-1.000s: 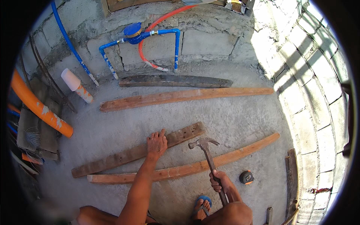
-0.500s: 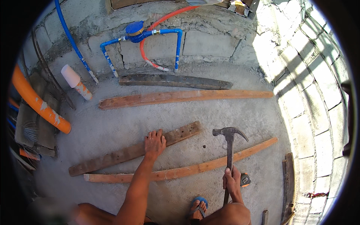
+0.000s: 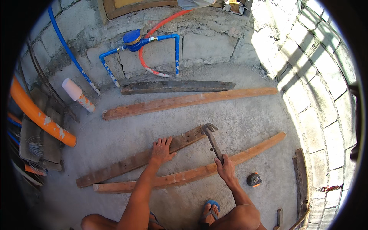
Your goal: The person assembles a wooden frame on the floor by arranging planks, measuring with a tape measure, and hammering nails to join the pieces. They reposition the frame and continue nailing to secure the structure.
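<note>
My left hand (image 3: 162, 150) lies with fingers spread on a dark brown wooden board (image 3: 124, 165), which rests slantwise on the concrete floor. Several small holes show near the board's far right end. In my right hand (image 3: 225, 167) is the handle of a claw hammer (image 3: 213, 142). The hammer's head is at that far end; whether it touches the wood I cannot tell. Nearer to me, a reddish lumber strip (image 3: 184, 175) runs beneath my left forearm and up past my right hand. A black and orange tape measure (image 3: 254, 179) sits right of my right forearm.
Two more lengths of wood, one reddish (image 3: 191, 101) and one grey (image 3: 176, 87), lie by the back wall. Above them is a blue water meter (image 3: 133, 39) with blue pipes. An orange pipe (image 3: 42, 115) stands at left. A block wall (image 3: 312, 132) rises on the right.
My right hand has brought the hammer forward and left, its head now at the board's far end. My left hand still rests on the board. The view has shifted slightly.
</note>
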A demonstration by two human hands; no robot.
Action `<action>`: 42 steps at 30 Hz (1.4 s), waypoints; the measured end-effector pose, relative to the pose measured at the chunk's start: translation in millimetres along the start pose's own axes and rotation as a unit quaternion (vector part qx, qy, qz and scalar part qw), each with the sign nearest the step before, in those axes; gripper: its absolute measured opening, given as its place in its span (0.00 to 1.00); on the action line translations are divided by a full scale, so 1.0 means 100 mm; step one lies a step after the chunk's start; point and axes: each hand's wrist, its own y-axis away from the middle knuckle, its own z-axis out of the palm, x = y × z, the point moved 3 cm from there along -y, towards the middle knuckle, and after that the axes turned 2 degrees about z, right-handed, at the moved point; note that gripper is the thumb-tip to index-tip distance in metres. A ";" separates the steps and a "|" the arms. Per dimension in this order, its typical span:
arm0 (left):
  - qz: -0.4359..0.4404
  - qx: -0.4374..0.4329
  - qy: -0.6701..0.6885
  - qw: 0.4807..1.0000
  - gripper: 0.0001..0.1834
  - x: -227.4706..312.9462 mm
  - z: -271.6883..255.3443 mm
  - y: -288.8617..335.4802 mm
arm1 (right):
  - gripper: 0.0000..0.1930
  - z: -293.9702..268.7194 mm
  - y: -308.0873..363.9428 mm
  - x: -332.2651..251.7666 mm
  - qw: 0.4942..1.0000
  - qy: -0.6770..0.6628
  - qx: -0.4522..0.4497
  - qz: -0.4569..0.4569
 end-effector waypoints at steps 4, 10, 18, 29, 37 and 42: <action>-0.001 0.004 0.008 1.000 0.48 0.01 -0.03 0.01 | 0.19 -0.25 0.16 -0.10 0.994 -0.057 0.084 -0.039; -0.002 -0.008 0.024 1.000 0.49 0.00 -0.01 -0.01 | 0.15 -0.79 0.18 -0.29 0.958 -0.173 0.192 -0.125; 0.002 -0.003 0.014 1.000 0.48 0.02 -0.09 0.01 | 0.18 -0.15 -0.27 -0.42 0.996 -0.076 -0.004 -0.047; 0.007 0.005 0.020 1.000 0.47 -0.01 -0.02 0.03 | 0.15 -0.65 -0.19 -0.47 0.993 -0.004 0.086 -0.079; 0.002 0.011 -0.013 1.000 0.49 0.04 0.04 0.06 | 0.19 -1.14 -0.15 -0.67 0.937 -0.299 0.159 -0.086; 0.011 0.055 -0.006 0.998 0.50 0.01 0.10 0.03 | 0.20 -1.41 0.00 -0.68 0.802 -0.464 0.267 -0.266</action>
